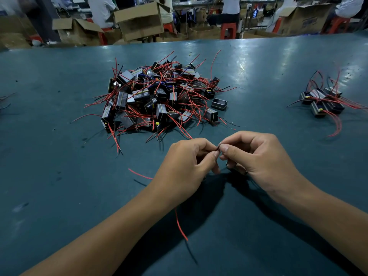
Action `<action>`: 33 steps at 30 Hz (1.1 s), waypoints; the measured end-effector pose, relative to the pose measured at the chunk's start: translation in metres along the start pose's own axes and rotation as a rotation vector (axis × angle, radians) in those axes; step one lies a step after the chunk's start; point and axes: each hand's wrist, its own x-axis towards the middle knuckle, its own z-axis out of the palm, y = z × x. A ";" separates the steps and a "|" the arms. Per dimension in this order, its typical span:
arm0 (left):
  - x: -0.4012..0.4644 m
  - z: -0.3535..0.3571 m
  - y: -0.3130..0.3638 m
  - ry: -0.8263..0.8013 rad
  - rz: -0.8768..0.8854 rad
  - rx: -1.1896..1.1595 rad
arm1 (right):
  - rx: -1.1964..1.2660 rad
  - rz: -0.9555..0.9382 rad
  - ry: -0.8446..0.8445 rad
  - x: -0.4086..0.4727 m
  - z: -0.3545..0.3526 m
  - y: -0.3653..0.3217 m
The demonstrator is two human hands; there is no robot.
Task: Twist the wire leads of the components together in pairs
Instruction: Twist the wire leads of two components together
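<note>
Head view: left hand (186,162) and right hand (256,156) pinching wire ends (219,146) at near centre; pile of components (159,98) beyond; best rolled tight, ends kept even.

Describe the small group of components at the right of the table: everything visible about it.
The small group of components lies on the teal table, apart from the big central pile and beyond the right hand. It holds a few dark, box-shaped parts with grey sides, two showing a small yellow tab. Thin red and black leads arch up and trail outward, some over the table. Nothing touches it but the table. Whether leads are twisted cannot be told.
</note>
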 end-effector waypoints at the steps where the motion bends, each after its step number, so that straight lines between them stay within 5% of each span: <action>1: 0.000 0.000 0.000 0.009 -0.001 -0.005 | -0.013 -0.008 -0.003 0.000 0.000 0.000; 12: -0.001 0.000 0.002 0.039 -0.028 0.006 | -0.101 -0.133 0.012 0.001 -0.001 0.007; 16: 0.001 -0.010 0.008 0.155 0.164 0.141 | -0.213 -0.168 -0.063 0.002 -0.003 0.002; 21: 0.005 -0.018 0.009 0.112 0.348 0.385 | -0.314 -0.195 -0.132 0.000 -0.003 -0.002; 33: 0.005 -0.014 0.004 0.016 0.172 0.276 | -0.376 -0.191 -0.168 0.000 -0.003 -0.002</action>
